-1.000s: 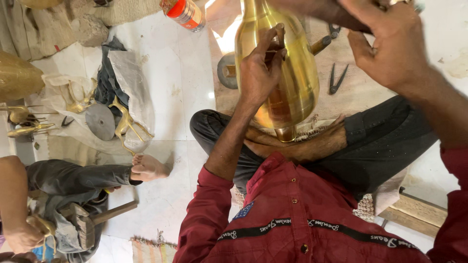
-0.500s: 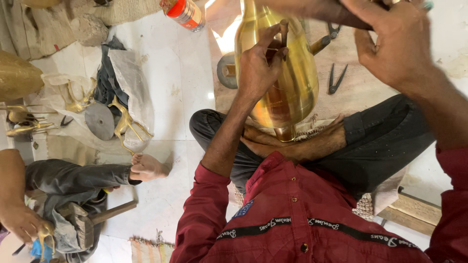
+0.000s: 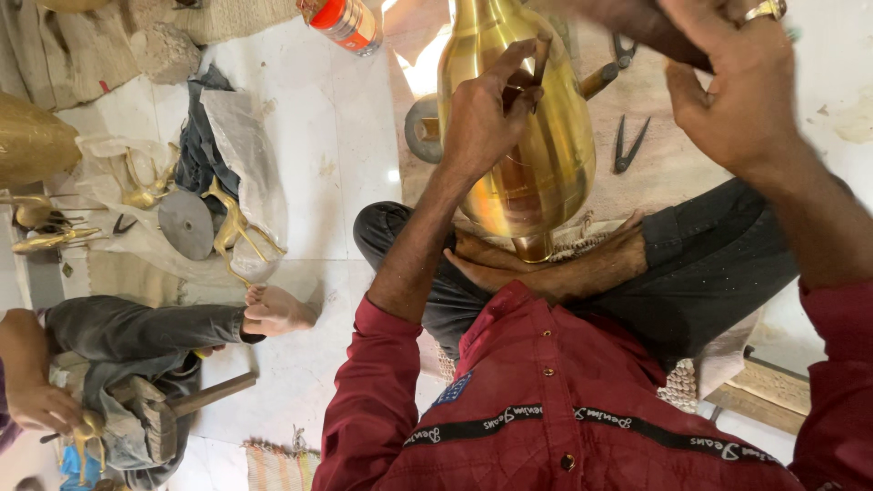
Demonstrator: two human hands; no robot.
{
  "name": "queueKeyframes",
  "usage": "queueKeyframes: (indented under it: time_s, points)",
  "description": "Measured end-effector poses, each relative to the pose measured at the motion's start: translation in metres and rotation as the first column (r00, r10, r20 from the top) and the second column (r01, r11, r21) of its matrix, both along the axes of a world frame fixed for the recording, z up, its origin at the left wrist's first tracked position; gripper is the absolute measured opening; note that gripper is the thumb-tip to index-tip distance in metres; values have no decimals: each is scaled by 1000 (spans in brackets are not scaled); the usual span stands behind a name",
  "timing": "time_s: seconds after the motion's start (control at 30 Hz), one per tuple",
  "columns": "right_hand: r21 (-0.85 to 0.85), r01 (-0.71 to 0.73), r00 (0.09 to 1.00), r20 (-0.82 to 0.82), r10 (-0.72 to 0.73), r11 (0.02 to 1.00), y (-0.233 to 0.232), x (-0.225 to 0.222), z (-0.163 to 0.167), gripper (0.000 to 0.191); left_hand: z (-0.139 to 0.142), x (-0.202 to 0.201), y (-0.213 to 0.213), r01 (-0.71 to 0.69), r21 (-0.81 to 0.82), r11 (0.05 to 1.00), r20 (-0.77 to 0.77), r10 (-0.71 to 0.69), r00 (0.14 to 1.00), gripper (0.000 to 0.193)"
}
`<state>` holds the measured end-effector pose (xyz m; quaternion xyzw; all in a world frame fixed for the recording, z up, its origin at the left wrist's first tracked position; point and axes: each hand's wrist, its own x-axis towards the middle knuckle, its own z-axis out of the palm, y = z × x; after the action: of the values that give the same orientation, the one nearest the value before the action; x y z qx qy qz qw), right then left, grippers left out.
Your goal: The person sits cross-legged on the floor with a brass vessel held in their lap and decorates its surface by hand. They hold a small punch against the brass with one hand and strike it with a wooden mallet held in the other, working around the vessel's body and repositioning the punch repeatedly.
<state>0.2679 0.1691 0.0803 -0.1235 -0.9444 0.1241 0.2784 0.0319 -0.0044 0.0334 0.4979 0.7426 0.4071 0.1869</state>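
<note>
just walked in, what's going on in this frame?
A person in a red shirt sits cross-legged on the floor with a tall brass vase propped on their feet. The left hand presses a thin metal tool to its side. The right hand grips a dark handle above it. Pliers lie beyond. To the left, a co-worker's hand holds a small brass figure.

Brass vase (image 3: 527, 155): neck cut off by top edge. Right hand (image 3: 737, 91): grasped dark handle blurred, its head out of view.
</note>
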Motion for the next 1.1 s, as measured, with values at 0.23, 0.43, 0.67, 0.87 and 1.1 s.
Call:
queueKeyframes:
  time_s: [0.23,0.43,0.67,0.87,1.1]
  points:
    - [-266,-12,999,-42,0,964,-14,-10,21,59,5,-2,0,39,-13,999,-11,-39,999,52]
    - [0,15,999,33,-15,1000,-12,-3,12,61,-5,-5,2,81,-31,996,-20,-82,996,52]
    - [-463,-63,976,-212,-42,884,-13,4,-15,48,-4,-2,-1,87,5,996,18,-88,996,46]
    - [-457,95,989,-61,-138,884,-21,24,-35,61,-7,-8,-15,-26,284,959,431,-103,896,38]
    - [-245,188,955,270,-119,951,-33,26,-64,58,-34,-4,-8,-37,138,990,333,-11,943,34]
